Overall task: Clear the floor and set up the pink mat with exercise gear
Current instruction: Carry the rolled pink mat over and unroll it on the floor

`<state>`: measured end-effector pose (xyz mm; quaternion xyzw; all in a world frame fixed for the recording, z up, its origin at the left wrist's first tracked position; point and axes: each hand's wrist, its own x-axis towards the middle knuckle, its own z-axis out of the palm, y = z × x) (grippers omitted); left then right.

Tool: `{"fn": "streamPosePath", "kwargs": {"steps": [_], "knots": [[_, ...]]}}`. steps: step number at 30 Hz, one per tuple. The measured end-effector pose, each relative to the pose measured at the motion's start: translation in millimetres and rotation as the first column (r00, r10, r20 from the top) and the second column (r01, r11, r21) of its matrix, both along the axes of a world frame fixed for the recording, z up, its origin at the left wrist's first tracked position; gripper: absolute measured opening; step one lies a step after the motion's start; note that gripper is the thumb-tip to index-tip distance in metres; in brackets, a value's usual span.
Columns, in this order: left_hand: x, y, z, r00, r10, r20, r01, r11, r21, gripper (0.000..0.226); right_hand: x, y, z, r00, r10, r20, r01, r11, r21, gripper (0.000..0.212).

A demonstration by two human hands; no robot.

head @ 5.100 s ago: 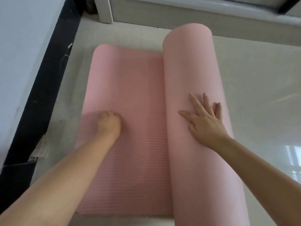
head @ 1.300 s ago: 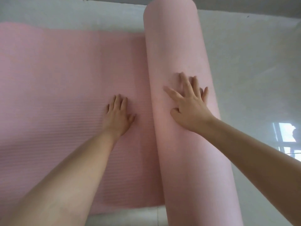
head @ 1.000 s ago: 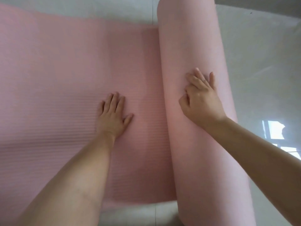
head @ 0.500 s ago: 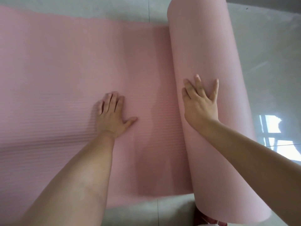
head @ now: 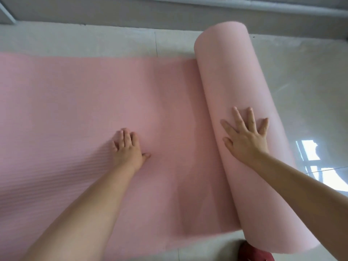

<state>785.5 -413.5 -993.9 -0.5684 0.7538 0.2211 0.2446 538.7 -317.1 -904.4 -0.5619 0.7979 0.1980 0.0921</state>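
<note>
Pale tiled floor [head: 305,87] lies bare beyond the pink mat [head: 75,95], whose flat part runs off the left edge and whose roll [head: 235,76] lies rightward, the right hand [head: 244,136] spread on it, left hand [head: 128,147] pressing flat, neither grip clenched.

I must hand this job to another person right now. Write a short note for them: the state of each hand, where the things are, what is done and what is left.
Left hand: open, flat on the unrolled part of the pink mat, pressing it to the floor.
Right hand: open, fingers spread, palm on the side of the rolled part.
Done: most of the mat in view lies flat, reaching out of view on the left.
Left: a thick roll remains on the right; push it further right until flat. No exercise gear is on the mat yet. A dark red thing at the near end of the roll cannot be identified.
</note>
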Motion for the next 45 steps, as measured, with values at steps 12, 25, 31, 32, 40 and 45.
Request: {"fn": "streamPosePath", "kwargs": {"steps": [12, 25, 31, 32, 40, 45], "knots": [[-91, 54, 30, 0.918, -0.347, -0.194, 0.355, 0.935, 0.005, 0.073, -43, 17, 9, 0.964, 0.257, -0.072, -0.258, 0.966, -0.002, 0.046], [-196, 60, 45, 0.805, -0.564, 0.185, 0.515, 0.819, 0.253, 0.051, -121, 35, 25, 0.969, 0.245, 0.031, -0.241, 0.965, -0.1, 0.045], [-248, 80, 40, 0.922, -0.38, 0.076, 0.366, 0.918, 0.149, 0.067, -155, 20, 16, 0.927, 0.349, 0.138, -0.319, 0.927, -0.198, 0.042], [-253, 85, 36, 0.941, -0.335, 0.056, 0.328, 0.939, 0.107, 0.068, -159, 16, 15, 0.925, 0.354, 0.138, -0.321, 0.923, -0.214, 0.039], [-294, 100, 20, 0.995, -0.015, 0.096, 0.007, 0.996, 0.09, 0.082, -195, -14, 6, 0.955, 0.283, 0.086, -0.255, 0.936, -0.244, 0.031], [-309, 99, 21, 0.986, 0.06, 0.155, -0.077, 0.991, 0.107, 0.078, -209, -19, -3, 0.913, 0.353, 0.205, -0.3, 0.921, -0.25, 0.041]]}}
